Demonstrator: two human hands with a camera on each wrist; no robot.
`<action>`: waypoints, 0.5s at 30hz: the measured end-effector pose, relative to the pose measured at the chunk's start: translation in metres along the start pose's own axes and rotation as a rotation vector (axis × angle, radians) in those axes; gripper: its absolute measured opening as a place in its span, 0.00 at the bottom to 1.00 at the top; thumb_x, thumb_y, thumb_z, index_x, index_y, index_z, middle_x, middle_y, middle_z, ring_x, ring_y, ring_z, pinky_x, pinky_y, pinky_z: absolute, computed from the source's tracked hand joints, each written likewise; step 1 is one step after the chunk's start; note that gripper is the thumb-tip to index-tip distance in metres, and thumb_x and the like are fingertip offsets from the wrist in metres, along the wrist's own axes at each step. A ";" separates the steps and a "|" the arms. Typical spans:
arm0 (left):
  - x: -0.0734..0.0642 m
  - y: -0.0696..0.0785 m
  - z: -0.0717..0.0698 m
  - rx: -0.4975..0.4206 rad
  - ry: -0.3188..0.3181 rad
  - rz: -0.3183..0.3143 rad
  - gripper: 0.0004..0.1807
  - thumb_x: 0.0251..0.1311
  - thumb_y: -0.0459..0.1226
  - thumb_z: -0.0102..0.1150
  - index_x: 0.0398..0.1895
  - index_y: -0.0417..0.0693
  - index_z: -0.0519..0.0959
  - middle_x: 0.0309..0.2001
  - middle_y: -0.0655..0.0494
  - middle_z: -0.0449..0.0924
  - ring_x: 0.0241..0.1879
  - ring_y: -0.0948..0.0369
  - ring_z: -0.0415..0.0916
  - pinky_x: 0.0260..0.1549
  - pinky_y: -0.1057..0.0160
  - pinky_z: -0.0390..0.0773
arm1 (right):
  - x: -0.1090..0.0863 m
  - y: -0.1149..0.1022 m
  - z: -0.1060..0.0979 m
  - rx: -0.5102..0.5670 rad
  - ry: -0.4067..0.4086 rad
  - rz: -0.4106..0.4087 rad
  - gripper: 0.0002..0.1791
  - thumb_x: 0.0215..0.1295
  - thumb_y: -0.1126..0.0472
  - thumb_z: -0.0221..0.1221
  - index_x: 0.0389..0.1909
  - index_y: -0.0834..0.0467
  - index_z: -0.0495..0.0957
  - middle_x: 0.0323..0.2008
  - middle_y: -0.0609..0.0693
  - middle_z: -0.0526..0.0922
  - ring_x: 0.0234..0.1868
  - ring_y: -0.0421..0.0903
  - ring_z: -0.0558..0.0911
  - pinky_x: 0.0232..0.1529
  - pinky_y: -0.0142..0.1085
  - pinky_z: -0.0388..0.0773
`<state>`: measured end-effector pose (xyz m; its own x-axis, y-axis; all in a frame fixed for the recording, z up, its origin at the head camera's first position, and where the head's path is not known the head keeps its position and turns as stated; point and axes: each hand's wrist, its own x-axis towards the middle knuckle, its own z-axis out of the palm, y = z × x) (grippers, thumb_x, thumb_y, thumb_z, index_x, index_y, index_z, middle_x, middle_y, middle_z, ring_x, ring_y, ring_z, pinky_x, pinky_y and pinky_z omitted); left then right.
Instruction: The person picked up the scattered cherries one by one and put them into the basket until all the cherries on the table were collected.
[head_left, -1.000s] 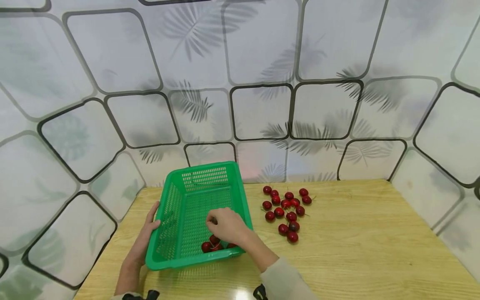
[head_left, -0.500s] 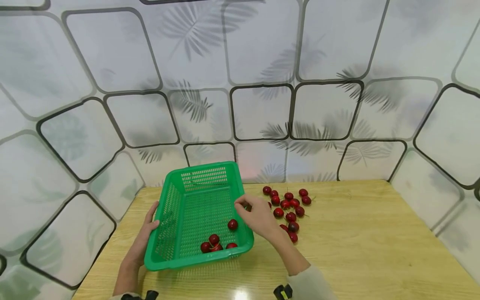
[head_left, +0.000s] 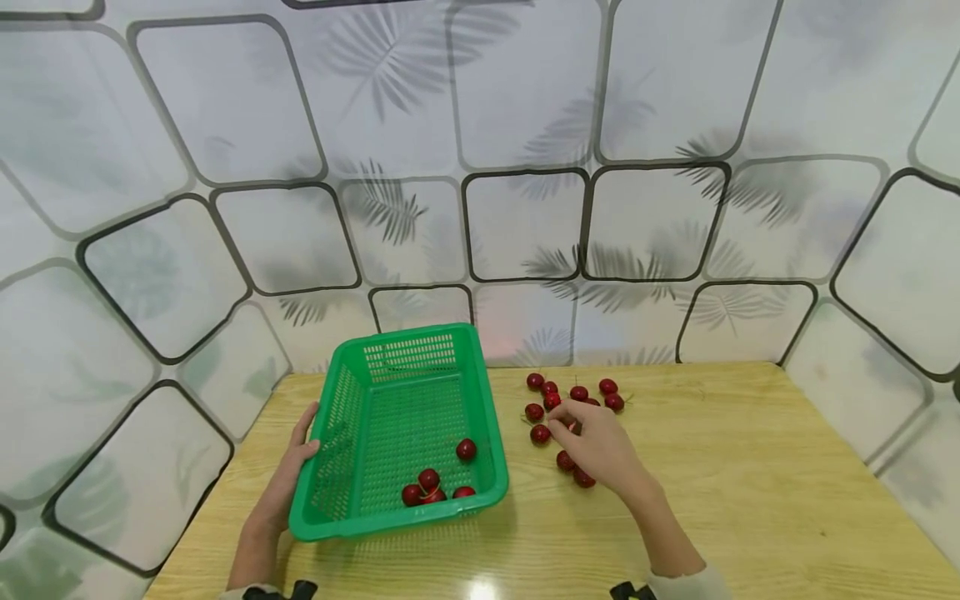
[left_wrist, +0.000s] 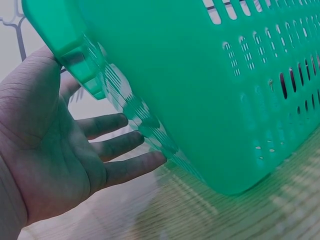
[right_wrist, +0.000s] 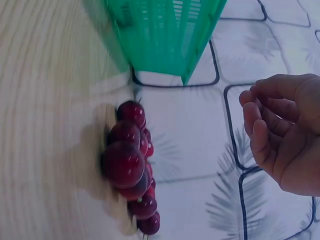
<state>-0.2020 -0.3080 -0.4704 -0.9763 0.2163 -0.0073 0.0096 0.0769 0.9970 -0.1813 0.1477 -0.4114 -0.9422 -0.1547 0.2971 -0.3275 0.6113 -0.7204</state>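
Note:
My left hand (head_left: pixel 288 471) holds the green plastic basket (head_left: pixel 401 523) by its left side. Its thumb lies at the rim; in the left wrist view, the other fingers (left_wrist: pixel 132 167) stretch out against the outer wall. Over the loose red cherries (head_left: pixel 540 434) on the table is my right hand (head_left: pixel 600 446), its fingers loosely curled and nothing visible between them. It covers part of the group. The right wrist view has this hand apart from the cherries (right_wrist: pixel 123 164). Several more cherries (head_left: pixel 466 450) lie inside the basket, towards its near right corner.
The wooden table (head_left: pixel 750 483) reaches back to a patterned curtain (head_left: pixel 525 225) with grey leaves and dark outlines. The basket's right rim stands between its inside and the loose cherries.
My right hand has moved right, from inside the basket, past its rim, to over the loose cherries. A cherry it had hidden now shows in the basket. The left hand stays put.

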 end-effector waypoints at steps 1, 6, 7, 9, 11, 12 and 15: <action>0.000 0.000 0.000 0.002 0.000 -0.002 0.36 0.78 0.48 0.31 0.80 0.63 0.28 0.78 0.44 0.24 0.55 0.67 0.67 0.46 0.63 0.75 | -0.002 0.004 -0.002 -0.004 -0.002 0.013 0.04 0.67 0.63 0.62 0.38 0.54 0.85 0.32 0.46 0.84 0.28 0.39 0.75 0.31 0.34 0.73; 0.002 0.002 0.000 0.023 0.003 -0.005 0.36 0.79 0.48 0.30 0.80 0.62 0.28 0.78 0.45 0.23 0.59 0.62 0.61 0.47 0.64 0.74 | -0.008 0.018 -0.007 -0.004 -0.015 0.057 0.04 0.67 0.63 0.61 0.39 0.56 0.84 0.36 0.47 0.86 0.33 0.40 0.79 0.36 0.37 0.76; 0.003 0.002 0.000 0.029 0.006 -0.006 0.36 0.79 0.48 0.30 0.80 0.62 0.28 0.78 0.45 0.23 0.59 0.62 0.60 0.47 0.65 0.74 | -0.008 0.020 -0.008 -0.006 -0.020 0.063 0.04 0.67 0.63 0.61 0.39 0.57 0.84 0.35 0.48 0.86 0.32 0.41 0.79 0.36 0.37 0.76; 0.002 0.002 0.000 0.032 0.014 -0.012 0.36 0.79 0.48 0.31 0.80 0.63 0.28 0.78 0.45 0.23 0.59 0.63 0.60 0.47 0.65 0.74 | -0.009 0.024 -0.009 -0.012 -0.030 0.069 0.05 0.67 0.63 0.61 0.39 0.58 0.84 0.34 0.49 0.86 0.30 0.41 0.77 0.33 0.37 0.75; 0.001 0.000 0.000 0.026 0.020 -0.013 0.35 0.78 0.48 0.31 0.80 0.63 0.29 0.78 0.45 0.24 0.57 0.65 0.63 0.47 0.64 0.74 | -0.008 0.027 -0.011 -0.035 -0.042 0.079 0.05 0.67 0.64 0.61 0.39 0.58 0.84 0.33 0.49 0.85 0.30 0.41 0.77 0.32 0.36 0.74; 0.001 -0.001 0.000 0.020 0.021 -0.014 0.35 0.78 0.48 0.31 0.80 0.64 0.29 0.78 0.45 0.24 0.56 0.65 0.65 0.47 0.63 0.75 | -0.008 0.029 -0.013 -0.053 -0.054 0.085 0.05 0.66 0.64 0.61 0.39 0.59 0.84 0.33 0.49 0.85 0.29 0.41 0.77 0.31 0.36 0.74; 0.000 -0.001 0.000 0.001 0.020 -0.012 0.35 0.78 0.48 0.31 0.80 0.65 0.29 0.78 0.45 0.25 0.55 0.64 0.68 0.46 0.61 0.76 | -0.009 0.035 -0.019 -0.115 -0.087 0.104 0.05 0.66 0.64 0.61 0.38 0.59 0.84 0.32 0.48 0.84 0.30 0.41 0.77 0.31 0.36 0.74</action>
<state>-0.2022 -0.3082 -0.4716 -0.9805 0.1959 -0.0175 -0.0017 0.0805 0.9967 -0.1830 0.1850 -0.4273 -0.9747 -0.1496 0.1662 -0.2229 0.7112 -0.6667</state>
